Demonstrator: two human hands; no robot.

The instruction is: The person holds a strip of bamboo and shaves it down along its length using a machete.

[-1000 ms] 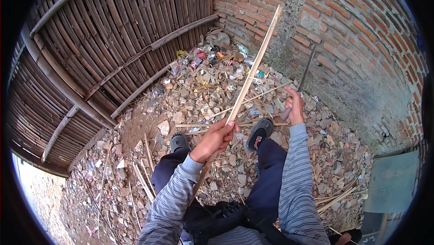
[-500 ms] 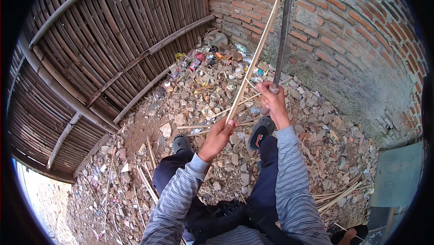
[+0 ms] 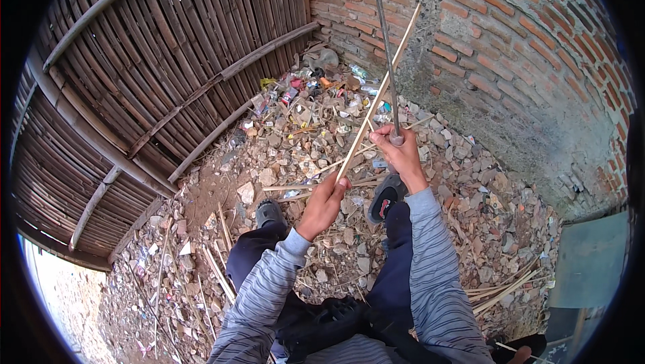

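My left hand (image 3: 322, 206) is closed round the lower end of a long, pale bamboo strip (image 3: 367, 122), which slants up and away to the right. In my right hand (image 3: 406, 157) is the handle of a machete. Its long dark blade (image 3: 385, 41) points upward, seen nearly edge-on, and crosses the strip in this view. Whether blade and strip touch, I cannot tell. A thin sliver sticks out from the strip near my right fingers.
Rubble and litter (image 3: 295, 142) cover the ground around my shoes (image 3: 386, 199). Cut strips (image 3: 507, 293) lie at the right, others at the left. A bamboo wall (image 3: 168, 48) stands left, a brick wall (image 3: 510, 48) right. Part of another person's hand (image 3: 521, 355) shows at lower right.
The machete's blade has swung left and turned nearly edge-on, from beside the strip to crossing it in view. My right hand has rotated; my left hand has barely moved.
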